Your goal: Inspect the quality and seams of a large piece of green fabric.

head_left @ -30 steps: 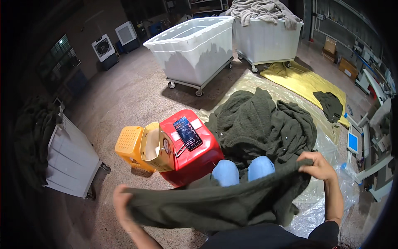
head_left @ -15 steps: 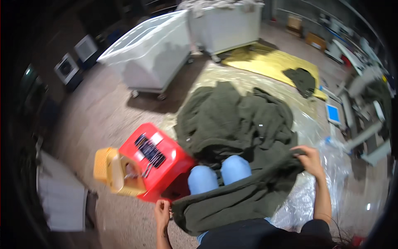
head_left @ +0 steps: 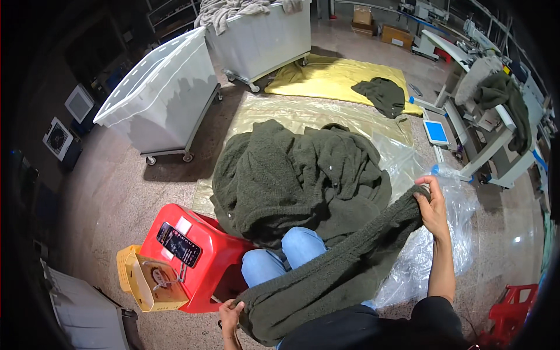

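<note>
Because two hands grip its opposite ends, one dark green cloth (head_left: 332, 277) stretches slantwise across the wearer's lap, at 5 o'clock from the middle of the view; the spread grip probably serves to draw its upper edge straight. The left hand (head_left: 231, 315) pinches one end at 7 o'clock, and the right hand (head_left: 433, 207) clasps the other, higher, at 3 o'clock. Two denim-covered knees (head_left: 303, 242) poke up just behind the cloth, likely giving it some support. Between 7 and 8 o'clock stands one red stool (head_left: 201, 256), seemingly used as a side surface: one phone (head_left: 178, 244) lies on its top, perhaps for easy viewing, and one open yellow container (head_left: 156, 283) is at its outer side. Beyond the knees, one heap of dark green fabric (head_left: 280, 181) fills the centre, within easy reach; how many pieces it contains I cannot tell. Plastic sheeting (head_left: 251, 114) lies under it, presumably against floor dirt. At 1 o'clock one yellow sheet (head_left: 291, 81) carries one small dark green piece (head_left: 382, 96). Farther out, two pale wheeled bins stand at 10 o'clock (head_left: 169, 111) and 12 o'clock (head_left: 268, 46), the latter topped with grey cloth (head_left: 233, 10).
</note>
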The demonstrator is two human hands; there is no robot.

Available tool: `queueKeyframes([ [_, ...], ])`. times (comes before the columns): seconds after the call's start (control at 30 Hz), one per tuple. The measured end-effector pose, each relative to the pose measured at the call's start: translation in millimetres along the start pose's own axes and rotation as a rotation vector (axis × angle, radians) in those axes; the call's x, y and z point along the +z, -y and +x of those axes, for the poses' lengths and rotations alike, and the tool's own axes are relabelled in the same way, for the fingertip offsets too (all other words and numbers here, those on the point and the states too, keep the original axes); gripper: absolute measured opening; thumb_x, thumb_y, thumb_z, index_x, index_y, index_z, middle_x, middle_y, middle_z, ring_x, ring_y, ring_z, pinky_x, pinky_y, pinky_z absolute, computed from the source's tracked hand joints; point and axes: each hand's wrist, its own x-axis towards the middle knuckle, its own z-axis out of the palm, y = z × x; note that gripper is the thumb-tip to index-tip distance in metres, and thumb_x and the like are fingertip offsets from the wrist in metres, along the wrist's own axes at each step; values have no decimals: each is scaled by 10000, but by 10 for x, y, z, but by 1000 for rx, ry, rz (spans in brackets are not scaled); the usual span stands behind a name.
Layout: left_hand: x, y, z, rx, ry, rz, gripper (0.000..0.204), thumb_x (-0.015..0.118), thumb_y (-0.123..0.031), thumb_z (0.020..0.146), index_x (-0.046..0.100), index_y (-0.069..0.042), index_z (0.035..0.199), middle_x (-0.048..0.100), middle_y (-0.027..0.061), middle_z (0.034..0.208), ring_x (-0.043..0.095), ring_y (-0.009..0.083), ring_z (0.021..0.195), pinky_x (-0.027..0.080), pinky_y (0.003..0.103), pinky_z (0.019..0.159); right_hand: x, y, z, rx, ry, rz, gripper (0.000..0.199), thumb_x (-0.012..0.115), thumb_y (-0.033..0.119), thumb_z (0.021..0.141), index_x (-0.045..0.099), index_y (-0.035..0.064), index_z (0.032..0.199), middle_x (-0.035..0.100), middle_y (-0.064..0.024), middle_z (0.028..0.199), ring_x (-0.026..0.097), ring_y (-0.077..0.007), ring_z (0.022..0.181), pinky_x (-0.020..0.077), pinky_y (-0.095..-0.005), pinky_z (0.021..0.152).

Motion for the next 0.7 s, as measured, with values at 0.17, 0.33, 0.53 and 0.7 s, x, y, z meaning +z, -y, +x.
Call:
queueKeyframes([
  [0.17,308,-966,-375,387,3,87,164,717,-100,806,672,50,854,639,20,739,555,80,656,460,234,622,411,220,-257,-219,511,1,174,583,-31,768,624,32,926,598,-32,878,574,-141,841,465,-278,746],
  [0.33,1092,-1408,-610,268,431,-190,174,707,-68,825,654,43,949,648,19,806,583,72,713,480,222,656,1654,694,-1178,-477,1816,828,139,512,46,880,554,-4,1003,574,-153,968,589,-329,859,486,-392,727],
  [0.53,1121,-1263,-536,107,459,-592,205,667,15,833,633,31,1035,678,46,873,643,91,753,522,217,686,2182,338,-1042,-396,845,434,173,606,5,806,604,32,977,461,-179,1285,530,-264,1097,445,-368,875],
  [0.7,995,-1117,-591,236,263,-271,193,626,83,783,687,21,955,665,11,795,565,32,653,432,162,583,2313,131,-855,-251,1351,488,221,646,-7,789,597,34,1001,589,-134,1133,578,-271,1055,456,-368,862],
])
